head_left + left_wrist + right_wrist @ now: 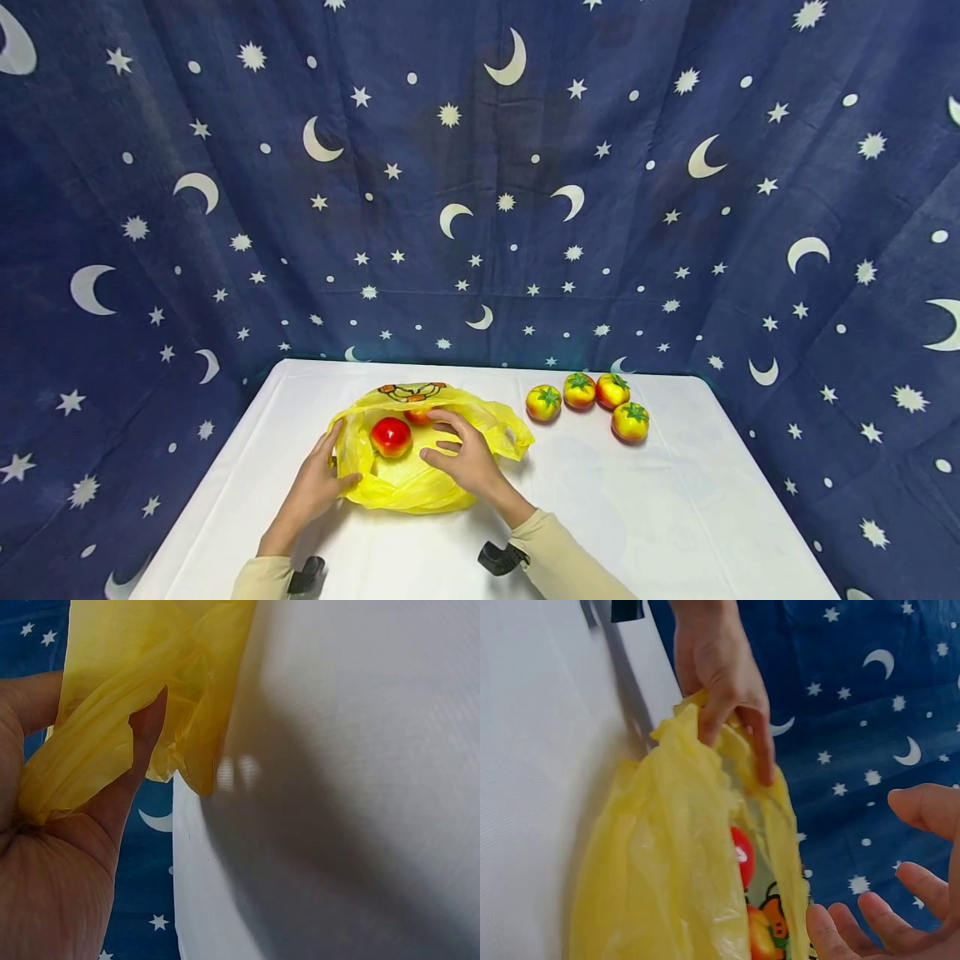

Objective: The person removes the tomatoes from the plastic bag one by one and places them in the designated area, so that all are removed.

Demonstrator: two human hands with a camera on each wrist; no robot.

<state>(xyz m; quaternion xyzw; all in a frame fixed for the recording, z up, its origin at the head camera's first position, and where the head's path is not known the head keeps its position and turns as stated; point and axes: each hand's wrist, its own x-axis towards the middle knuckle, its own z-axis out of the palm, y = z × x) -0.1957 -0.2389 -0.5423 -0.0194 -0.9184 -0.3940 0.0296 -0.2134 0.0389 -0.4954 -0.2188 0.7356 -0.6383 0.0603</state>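
A yellow plastic bag (411, 497) lies on the table with its mouth spread open. My left hand (311, 485) grips the left side of its mouth; in the left wrist view a gathered strip of the bag (97, 746) runs between thumb and fingers. Inside, a glossy red round fruit (391, 437) sits on the left. A second, orange-red fruit (417, 417) is behind it, partly hidden by the fingertips of my right hand (468, 460). That hand is over the right part of the opening, fingers spread and loosely bent, holding nothing.
Several red-and-yellow round fruits (543, 403) with green leafy tops stand grouped right of the bag, toward the back of the white table (660, 517). A dark blue cloth (480, 167) with moons and stars hangs behind the table and at both sides.
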